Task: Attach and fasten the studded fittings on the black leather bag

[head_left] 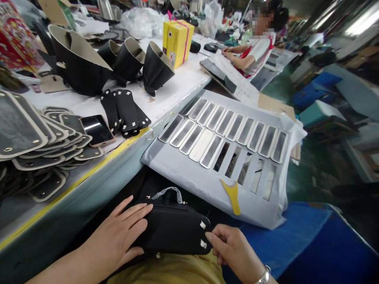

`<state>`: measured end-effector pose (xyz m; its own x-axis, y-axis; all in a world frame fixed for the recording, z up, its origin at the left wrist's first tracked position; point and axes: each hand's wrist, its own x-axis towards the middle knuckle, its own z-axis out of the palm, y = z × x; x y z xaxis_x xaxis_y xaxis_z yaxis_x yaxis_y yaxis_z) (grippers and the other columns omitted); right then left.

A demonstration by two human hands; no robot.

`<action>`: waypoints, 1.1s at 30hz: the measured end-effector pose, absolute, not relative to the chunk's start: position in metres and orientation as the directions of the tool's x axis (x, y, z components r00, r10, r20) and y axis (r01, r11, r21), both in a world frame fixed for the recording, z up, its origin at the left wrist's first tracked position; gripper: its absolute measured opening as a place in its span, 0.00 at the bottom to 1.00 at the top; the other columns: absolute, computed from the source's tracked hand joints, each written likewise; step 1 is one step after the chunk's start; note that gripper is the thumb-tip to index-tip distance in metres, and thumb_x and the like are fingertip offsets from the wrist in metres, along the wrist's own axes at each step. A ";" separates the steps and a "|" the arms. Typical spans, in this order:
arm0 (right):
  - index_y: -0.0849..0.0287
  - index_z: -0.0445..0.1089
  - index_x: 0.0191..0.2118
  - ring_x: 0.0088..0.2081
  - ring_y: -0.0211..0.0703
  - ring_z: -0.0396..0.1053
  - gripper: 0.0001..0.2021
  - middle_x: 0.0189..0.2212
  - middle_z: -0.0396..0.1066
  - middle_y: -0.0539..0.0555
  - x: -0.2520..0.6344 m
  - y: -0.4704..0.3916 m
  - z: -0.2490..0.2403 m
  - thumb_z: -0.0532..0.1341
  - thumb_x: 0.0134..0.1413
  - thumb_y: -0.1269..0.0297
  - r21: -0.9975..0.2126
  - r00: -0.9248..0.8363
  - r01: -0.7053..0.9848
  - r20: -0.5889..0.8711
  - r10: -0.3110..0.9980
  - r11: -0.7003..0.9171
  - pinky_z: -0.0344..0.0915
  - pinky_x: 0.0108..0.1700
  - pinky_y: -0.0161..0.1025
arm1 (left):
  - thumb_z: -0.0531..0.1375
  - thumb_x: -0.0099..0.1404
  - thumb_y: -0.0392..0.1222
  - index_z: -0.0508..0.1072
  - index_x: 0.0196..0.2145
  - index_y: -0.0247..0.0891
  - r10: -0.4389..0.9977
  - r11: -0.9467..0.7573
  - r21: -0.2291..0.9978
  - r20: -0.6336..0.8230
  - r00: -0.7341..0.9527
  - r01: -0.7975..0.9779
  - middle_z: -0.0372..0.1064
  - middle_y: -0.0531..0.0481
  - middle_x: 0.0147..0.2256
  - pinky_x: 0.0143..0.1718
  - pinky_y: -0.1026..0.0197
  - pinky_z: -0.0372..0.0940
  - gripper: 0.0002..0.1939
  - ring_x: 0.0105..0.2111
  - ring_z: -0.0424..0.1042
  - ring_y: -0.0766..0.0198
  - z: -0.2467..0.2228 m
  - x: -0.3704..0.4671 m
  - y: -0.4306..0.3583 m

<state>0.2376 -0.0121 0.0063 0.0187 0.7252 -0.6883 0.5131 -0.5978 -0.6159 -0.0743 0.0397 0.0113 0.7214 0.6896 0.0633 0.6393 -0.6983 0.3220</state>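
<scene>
A black handbag [174,227] lies across my lap, its long rounded panel facing up. Two white tabs [203,225] stick up near the panel's right end. Clear plastic wraps the handle [170,192] on its far side, with small gold fittings at the ends. My left hand [127,228] rests on the panel's left part, fingers stretched and spread. At the right end, my right hand [225,242] is closed, thumb against the rounded edge beside the lower tab; its other fingers are curled and partly hidden.
Left on the table are stacked grey-black panels [20,126], a phone [97,129], black tabbed pieces [127,108], black bag bodies [127,61] and a yellow box [177,41]. Ahead, a plastic-covered board [177,165] carries metal-look strips and a yellow tool [232,196]. A co-worker [254,51] sits beyond.
</scene>
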 end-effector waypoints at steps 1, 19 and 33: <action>0.61 0.63 0.24 0.17 0.34 0.65 0.16 0.18 0.68 0.50 0.238 -0.013 0.005 0.55 0.52 0.53 -0.618 0.018 0.504 -0.691 0.722 -0.603 0.57 0.19 0.28 | 0.63 0.55 0.48 0.68 0.35 0.42 0.695 -0.695 0.310 0.063 0.716 0.648 0.63 0.52 0.53 0.62 0.51 0.35 0.12 0.52 0.62 0.59 0.010 -0.073 0.038; 0.61 0.64 0.24 0.16 0.33 0.65 0.13 0.16 0.68 0.48 0.244 -0.013 0.004 0.56 0.51 0.57 -0.679 -0.021 0.441 -0.662 0.750 -0.587 0.57 0.16 0.25 | 0.64 0.53 0.40 0.68 0.38 0.38 0.678 -0.670 0.444 0.040 0.734 0.594 0.62 0.46 0.54 0.55 0.49 0.55 0.15 0.53 0.61 0.55 0.005 0.041 0.021; 0.64 0.64 0.26 0.16 0.31 0.64 0.16 0.17 0.67 0.49 0.266 -0.038 -0.009 0.56 0.49 0.52 -0.794 -0.029 0.123 -0.603 0.797 -0.596 0.58 0.17 0.26 | 0.62 0.55 0.39 0.65 0.43 0.36 0.671 -0.675 0.387 -0.034 0.741 0.628 0.58 0.42 0.56 0.57 0.44 0.52 0.17 0.56 0.57 0.54 0.014 0.048 0.009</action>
